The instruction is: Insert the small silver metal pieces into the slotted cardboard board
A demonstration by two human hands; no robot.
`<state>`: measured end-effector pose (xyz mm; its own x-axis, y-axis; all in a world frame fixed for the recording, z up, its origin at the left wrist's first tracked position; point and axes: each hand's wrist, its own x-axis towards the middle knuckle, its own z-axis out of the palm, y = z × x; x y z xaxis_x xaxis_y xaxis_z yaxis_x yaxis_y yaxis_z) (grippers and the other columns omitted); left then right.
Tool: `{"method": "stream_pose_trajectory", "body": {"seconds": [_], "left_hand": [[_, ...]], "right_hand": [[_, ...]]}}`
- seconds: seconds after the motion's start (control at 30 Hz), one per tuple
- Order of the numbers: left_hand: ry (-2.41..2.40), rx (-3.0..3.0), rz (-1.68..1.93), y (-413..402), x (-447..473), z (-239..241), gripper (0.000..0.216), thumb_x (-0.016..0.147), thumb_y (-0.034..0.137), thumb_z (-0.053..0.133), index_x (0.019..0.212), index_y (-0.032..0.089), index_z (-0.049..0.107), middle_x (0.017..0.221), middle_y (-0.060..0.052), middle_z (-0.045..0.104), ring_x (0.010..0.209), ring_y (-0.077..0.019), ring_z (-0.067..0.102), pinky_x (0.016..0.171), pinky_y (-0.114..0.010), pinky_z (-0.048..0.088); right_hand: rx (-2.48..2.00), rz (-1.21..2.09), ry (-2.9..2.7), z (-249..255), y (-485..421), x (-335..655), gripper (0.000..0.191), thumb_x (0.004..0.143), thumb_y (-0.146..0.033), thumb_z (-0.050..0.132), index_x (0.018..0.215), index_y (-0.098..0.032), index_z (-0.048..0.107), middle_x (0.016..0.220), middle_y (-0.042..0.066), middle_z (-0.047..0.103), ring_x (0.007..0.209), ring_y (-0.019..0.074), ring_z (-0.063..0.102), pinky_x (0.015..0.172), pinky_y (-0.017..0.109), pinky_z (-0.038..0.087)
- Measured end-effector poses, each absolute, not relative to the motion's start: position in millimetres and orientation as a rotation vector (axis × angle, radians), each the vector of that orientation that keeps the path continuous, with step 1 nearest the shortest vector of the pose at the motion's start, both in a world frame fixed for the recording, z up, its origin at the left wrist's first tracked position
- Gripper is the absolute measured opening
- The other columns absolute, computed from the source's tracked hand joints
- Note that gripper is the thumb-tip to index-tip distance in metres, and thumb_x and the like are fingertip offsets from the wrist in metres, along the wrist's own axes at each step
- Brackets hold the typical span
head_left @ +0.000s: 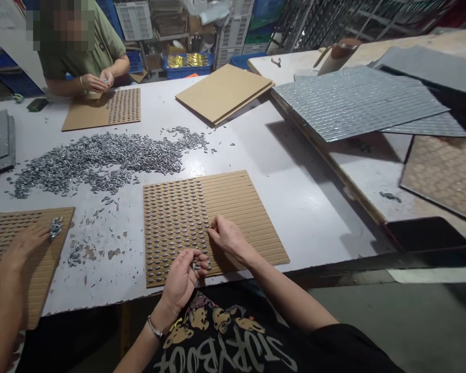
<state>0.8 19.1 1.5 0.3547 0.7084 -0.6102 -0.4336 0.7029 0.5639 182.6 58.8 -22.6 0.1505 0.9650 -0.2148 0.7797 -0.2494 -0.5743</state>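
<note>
A ridged brown board [236,207] lies in front of me, its left half filled with rows of small silver metal pieces. My left hand [184,277] is closed around a few of those silver pieces at the board's near edge. My right hand [225,235] pinches its fingertips together on the board at the edge of the filled rows; what it holds is too small to name. A big loose pile of silver pieces [97,158] spreads over the grey table [295,181] beyond the board.
A co-worker's hand [21,248] rests on another ridged board [42,259] at the left. A person across the table works at a third board [101,109]. Plain brown boards [223,93] are stacked at the back. Filled silver sheets [353,101] cover the right-hand table.
</note>
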Motion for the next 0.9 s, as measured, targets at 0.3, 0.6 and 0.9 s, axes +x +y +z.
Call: {"method": "stream_pose_trajectory", "body": {"seconds": [0.3, 0.6, 0.9], "left_hand": [[0.867, 0.318, 0.721, 14, 11, 15, 0.038, 0.087, 0.043, 0.058, 0.114, 0.017, 0.060, 0.093, -0.008, 0.068, 0.078, -0.0158, 0.063, 0.070, -0.028, 0.050], [0.928, 0.586, 0.557, 7, 16, 8, 0.032, 0.082, 0.048, 0.063, 0.090, 0.017, 0.060, 0.079, -0.002, 0.063, 0.066, -0.0118, 0.057, 0.058, -0.022, 0.045], [1.011, 0.829, 0.410, 13, 1, 10, 0.035, 0.080, 0.048, 0.063, 0.072, 0.016, 0.055, 0.060, 0.002, 0.056, 0.045, -0.0049, 0.043, 0.043, -0.018, 0.028]], "right_hand": [[-1.394, 0.560, -2.239, 13, -4, 172, 0.010, 0.092, -0.021, 0.055, 0.096, -0.021, 0.064, 0.088, 0.005, 0.062, 0.079, 0.0174, 0.051, 0.073, 0.029, 0.038], [-1.437, 0.645, -2.004, 5, -17, 179, 0.013, 0.094, -0.021, 0.049, 0.097, -0.018, 0.061, 0.089, 0.007, 0.061, 0.083, 0.0191, 0.054, 0.076, 0.031, 0.042], [-1.478, 1.288, -1.669, 19, -13, 181, 0.015, 0.090, -0.030, 0.056, 0.090, -0.020, 0.067, 0.076, 0.001, 0.066, 0.070, 0.0139, 0.059, 0.065, 0.024, 0.046]]}}
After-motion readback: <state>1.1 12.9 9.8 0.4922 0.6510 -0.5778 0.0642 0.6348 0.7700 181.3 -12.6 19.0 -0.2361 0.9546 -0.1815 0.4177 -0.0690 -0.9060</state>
